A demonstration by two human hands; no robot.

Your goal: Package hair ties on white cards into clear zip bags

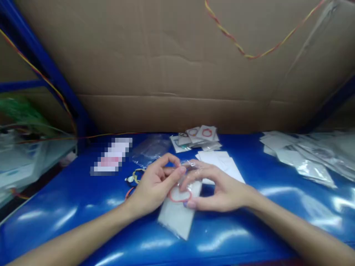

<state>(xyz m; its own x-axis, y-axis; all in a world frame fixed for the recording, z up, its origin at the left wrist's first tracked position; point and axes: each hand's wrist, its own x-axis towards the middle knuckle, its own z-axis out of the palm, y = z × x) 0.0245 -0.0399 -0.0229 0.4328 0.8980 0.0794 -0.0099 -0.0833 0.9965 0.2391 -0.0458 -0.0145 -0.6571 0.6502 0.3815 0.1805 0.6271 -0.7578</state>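
Left hand [154, 184] and right hand [222, 190], both pinched on a clear packet [177, 220] with red ring [180, 195], its top hidden.

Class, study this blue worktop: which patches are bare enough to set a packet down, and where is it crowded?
Bare blue table lies left of the left hand, between the right hand and the clear bags on the right, and in front of the held packet. Behind the hands it is crowded: white cards, stacked packets, a loose bag, a yellow cord.
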